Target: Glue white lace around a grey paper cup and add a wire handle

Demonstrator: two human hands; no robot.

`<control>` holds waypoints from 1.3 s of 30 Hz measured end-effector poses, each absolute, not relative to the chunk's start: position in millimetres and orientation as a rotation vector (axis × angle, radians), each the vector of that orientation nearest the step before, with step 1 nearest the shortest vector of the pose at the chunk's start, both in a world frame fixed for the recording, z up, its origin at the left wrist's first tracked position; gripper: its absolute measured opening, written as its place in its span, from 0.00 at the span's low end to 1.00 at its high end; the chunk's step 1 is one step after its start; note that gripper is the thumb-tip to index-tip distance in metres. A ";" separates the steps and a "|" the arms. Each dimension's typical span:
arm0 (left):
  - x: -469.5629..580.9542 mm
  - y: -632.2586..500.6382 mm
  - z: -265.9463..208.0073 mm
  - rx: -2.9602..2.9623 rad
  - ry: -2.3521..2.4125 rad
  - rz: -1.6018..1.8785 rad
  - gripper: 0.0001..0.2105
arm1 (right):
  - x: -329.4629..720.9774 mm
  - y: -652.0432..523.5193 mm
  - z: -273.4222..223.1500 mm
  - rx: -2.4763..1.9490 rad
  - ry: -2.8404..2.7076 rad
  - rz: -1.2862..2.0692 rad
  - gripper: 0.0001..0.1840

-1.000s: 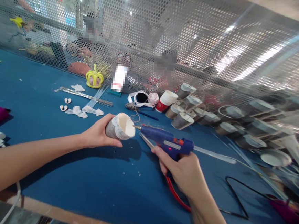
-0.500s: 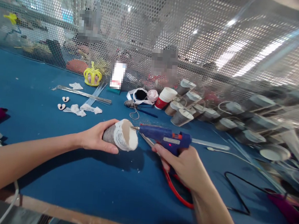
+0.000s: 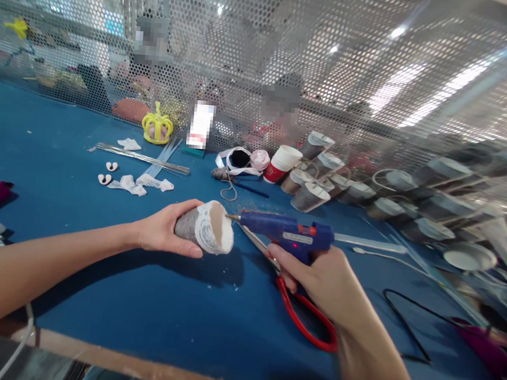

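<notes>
My left hand [image 3: 169, 230] is wrapped round a paper cup [image 3: 187, 226] covered in grey yarn, with white lace [image 3: 206, 227] about its upper part. The cup lies tilted, its open mouth facing right. In my right hand [image 3: 312, 271] is a blue glue gun [image 3: 285, 227], a clear glue stick [image 3: 372, 244] sticking out of its back and a small red light lit on its side. The metal nozzle points left, close to the cup's rim; whether it touches, I cannot tell. Red-handled scissors [image 3: 304, 320] lie on the table below the gun.
Scraps of lace [image 3: 133, 184], metal wires [image 3: 144, 159] and a yellow crown [image 3: 156, 127] lie at the back left. Several yarn-wrapped cups [image 3: 311, 197] stand at the back right beside red-and-white paper cups [image 3: 282, 164]. A perforated metal screen [image 3: 238, 54] rises behind.
The glue gun in my right hand has shifted slightly right, its nozzle drawing a little back from the cup's inside. My left hand keeps hold of the cup, nearly still.
</notes>
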State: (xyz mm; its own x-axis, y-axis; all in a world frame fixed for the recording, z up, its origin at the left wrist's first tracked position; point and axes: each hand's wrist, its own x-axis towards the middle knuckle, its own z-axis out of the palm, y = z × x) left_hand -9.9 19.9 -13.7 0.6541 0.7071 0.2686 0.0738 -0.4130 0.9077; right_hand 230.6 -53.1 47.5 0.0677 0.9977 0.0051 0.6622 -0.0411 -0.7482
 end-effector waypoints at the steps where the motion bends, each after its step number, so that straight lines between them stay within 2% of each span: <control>1: -10.0 20.1 -13.2 1.893 0.617 0.811 0.30 | 230.4 -53.1 47.7 -1.773 -1.655 0.737 0.16; 8: -8.3 20.5 -11.6 1.910 0.655 0.877 0.29 | 232.2 -54.7 51.4 -1.827 -1.676 0.791 0.15; 15: -9.8 23.0 -14.3 1.947 0.644 0.938 0.30 | 239.5 -53.3 48.3 -1.703 -1.625 0.916 0.16; 23: -6.5 21.0 -17.4 1.695 0.507 0.945 0.33 | 233.7 -48.8 39.0 -1.361 -1.288 1.369 0.14; 39: -2.3 18.0 -17.1 1.534 0.429 1.013 0.36 | 226.0 -45.9 34.1 -1.160 -1.000 1.636 0.07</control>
State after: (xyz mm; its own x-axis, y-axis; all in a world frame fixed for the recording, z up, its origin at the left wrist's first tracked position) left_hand -2.3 18.0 -17.1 0.5547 0.7523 0.3555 -0.2674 -0.2434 0.9323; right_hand 226.0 -45.9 34.1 -0.1867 0.9465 -0.2633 -0.1976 -0.2987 -0.9337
